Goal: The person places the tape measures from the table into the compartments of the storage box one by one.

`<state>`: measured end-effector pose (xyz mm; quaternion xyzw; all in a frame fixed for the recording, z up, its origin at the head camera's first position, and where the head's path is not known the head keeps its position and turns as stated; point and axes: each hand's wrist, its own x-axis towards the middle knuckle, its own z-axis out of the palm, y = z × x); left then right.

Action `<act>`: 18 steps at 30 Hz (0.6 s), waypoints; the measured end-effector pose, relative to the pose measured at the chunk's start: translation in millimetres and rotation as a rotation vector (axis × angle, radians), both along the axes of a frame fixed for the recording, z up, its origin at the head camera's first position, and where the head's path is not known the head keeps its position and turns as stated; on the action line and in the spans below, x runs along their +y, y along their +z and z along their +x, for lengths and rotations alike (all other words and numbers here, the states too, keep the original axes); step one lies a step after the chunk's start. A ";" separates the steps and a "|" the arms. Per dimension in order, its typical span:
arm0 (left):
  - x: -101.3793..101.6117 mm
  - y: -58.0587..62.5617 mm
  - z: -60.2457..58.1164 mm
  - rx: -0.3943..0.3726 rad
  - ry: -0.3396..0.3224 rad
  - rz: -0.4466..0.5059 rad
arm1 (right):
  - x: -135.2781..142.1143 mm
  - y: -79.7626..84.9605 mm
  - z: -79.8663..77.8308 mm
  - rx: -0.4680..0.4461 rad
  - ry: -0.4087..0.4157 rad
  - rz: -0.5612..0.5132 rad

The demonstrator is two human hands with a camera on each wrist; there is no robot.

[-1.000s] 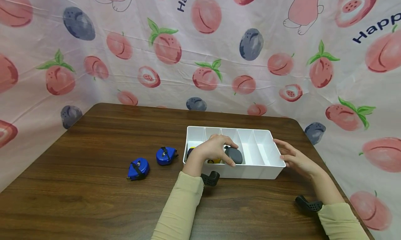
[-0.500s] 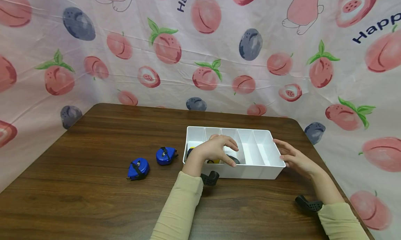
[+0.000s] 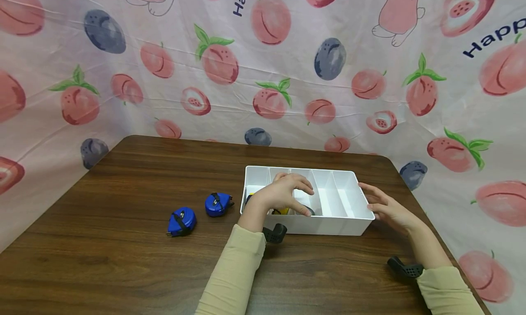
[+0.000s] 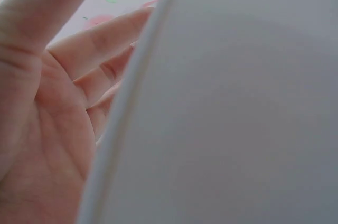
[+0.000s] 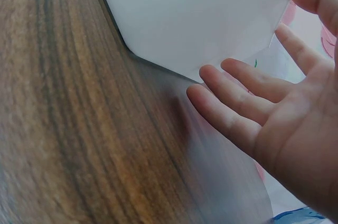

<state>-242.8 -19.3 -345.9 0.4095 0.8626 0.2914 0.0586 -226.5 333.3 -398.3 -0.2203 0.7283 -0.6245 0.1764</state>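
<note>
In the head view, my left hand [image 3: 283,194] reaches over a white divided tray [image 3: 316,225], fingers spread and slightly bent. Below its thumb, only a sliver of a dark grey rounded object [image 3: 312,211] shows in the middle compartment. The left wrist view shows the palm [image 4: 47,145] with no object visible in it; the tray wall hides part of the fingers. My right hand [image 3: 388,208] has its fingertips against the tray's right end. Its fingers are extended in the right wrist view. Yellow-and-black items [image 3: 283,211] lie partly hidden in the left compartments.
Two blue rounded cases with black straps, a nearer one [image 3: 181,221] and a farther one [image 3: 218,204], lie left of the tray on the brown wooden table [image 3: 123,260]. A fruit-print cloth [image 3: 230,123] hangs behind the table.
The dark grey object has gone down into the tray's middle compartment, away from the left hand's fingers, and is now mostly hidden. The left hand has barely shifted; the right hand stays put.
</note>
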 end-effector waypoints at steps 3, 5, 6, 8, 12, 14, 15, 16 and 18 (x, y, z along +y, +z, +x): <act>-0.4 1.8 1.4 0.009 -0.006 0.012 | 0.1 -0.1 0.8 0.004 -0.004 0.006; -1.2 3.1 2.3 0.010 -0.004 0.024 | -0.2 0.3 1.2 0.003 -0.008 0.015; -1.4 3.8 2.7 0.009 -0.002 0.032 | -0.3 0.4 1.3 0.002 -0.010 0.020; -2.0 5.3 3.6 0.010 0.001 0.044 | -0.7 0.9 1.5 0.001 -0.014 0.027; -2.2 7.4 4.6 0.015 0.000 0.061 | -1.3 1.9 2.0 0.005 -0.010 0.026; -2.1 8.0 4.5 0.015 -0.005 0.071 | -1.5 2.5 2.2 0.007 -0.005 0.020; -2.1 8.2 4.3 0.013 -0.008 0.078 | -1.7 2.8 2.3 0.008 -0.002 0.016; -2.2 8.4 4.2 0.007 -0.010 0.085 | -1.8 3.0 2.4 0.009 0.000 0.014; -2.5 8.4 3.8 -0.002 -0.013 0.097 | -1.8 3.1 2.4 0.008 0.003 0.010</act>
